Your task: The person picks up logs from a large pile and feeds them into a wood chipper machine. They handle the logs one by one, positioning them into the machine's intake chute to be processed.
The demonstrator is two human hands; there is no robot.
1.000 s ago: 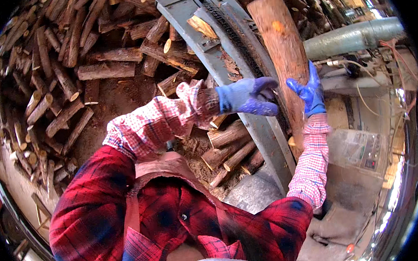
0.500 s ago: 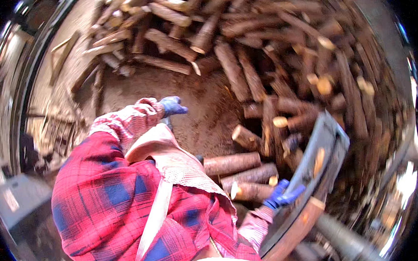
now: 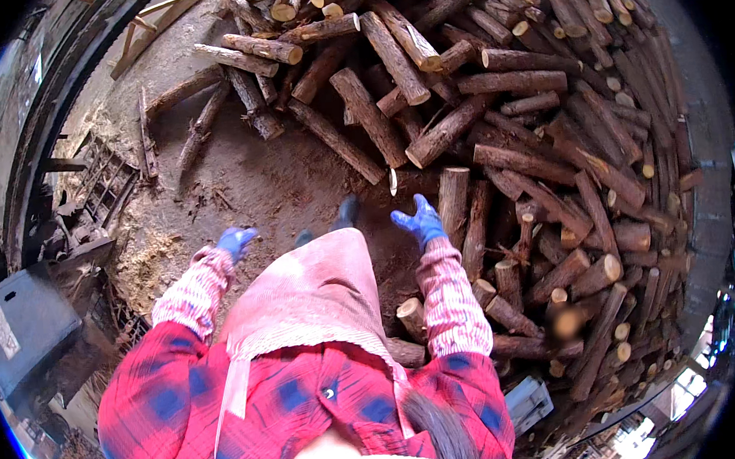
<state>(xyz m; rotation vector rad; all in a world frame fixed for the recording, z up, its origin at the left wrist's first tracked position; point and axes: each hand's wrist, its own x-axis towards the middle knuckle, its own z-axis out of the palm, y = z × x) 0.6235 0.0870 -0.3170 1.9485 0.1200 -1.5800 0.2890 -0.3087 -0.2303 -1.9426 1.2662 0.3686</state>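
Note:
My left hand (image 3: 238,242), in a blue glove, hangs over the dirt floor (image 3: 272,176) to the left of my pink apron (image 3: 312,283). Its fingers are stretched out and it holds nothing. On the right, my right hand (image 3: 422,221) is also gloved in blue, with thumb and fingers spread. Nothing is in it either. Closest to it is a thick bark-covered log (image 3: 454,201), which it seems to overlap at the edge; whether they touch I cannot tell. Ahead lies a big heap of cut logs (image 3: 369,116), curving round to my right.
My dark boot (image 3: 345,212) shows past the apron. At the left stands a grey metal box (image 3: 41,321), with a rusty grate (image 3: 112,178) beyond it. A wooden frame (image 3: 158,32) lies at the far left. Low on the right is a grey machine part (image 3: 530,403).
My view has swung right-to-left, toward the heap. My right hand has left the grey trough holding a log and come forward. My left hand sits farther left; both remain open.

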